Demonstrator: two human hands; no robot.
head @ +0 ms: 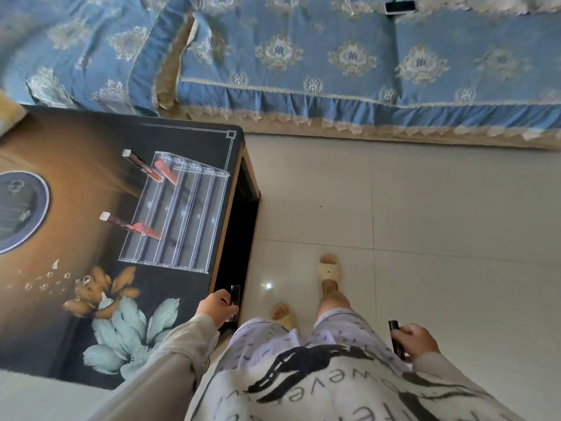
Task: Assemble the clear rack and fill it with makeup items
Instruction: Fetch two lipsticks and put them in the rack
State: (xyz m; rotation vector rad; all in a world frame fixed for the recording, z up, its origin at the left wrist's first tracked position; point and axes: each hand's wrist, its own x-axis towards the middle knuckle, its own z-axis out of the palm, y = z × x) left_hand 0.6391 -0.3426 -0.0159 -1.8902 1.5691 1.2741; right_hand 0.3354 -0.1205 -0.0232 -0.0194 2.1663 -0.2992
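Note:
The clear stepped rack (182, 214) stands on the dark flower-printed table (76, 314), near its right edge. Two lip-gloss tubes stand in its tallest row: one at the far end (142, 165), one at the near end (130, 224), both with red contents and pale caps. My left hand (217, 308) hovers just past the table's near right corner, shut on a small dark makeup tube (235, 294). My right hand (417, 338) hangs at my right side over the floor, shut on a black tube (396, 338).
A sofa with a blue patterned cover (334, 71) runs along the far side. Pale floor tiles (425, 223) lie between it and me. A round dark inset (18, 208) sits at the table's left. My slippered feet (329, 270) stand beside the table.

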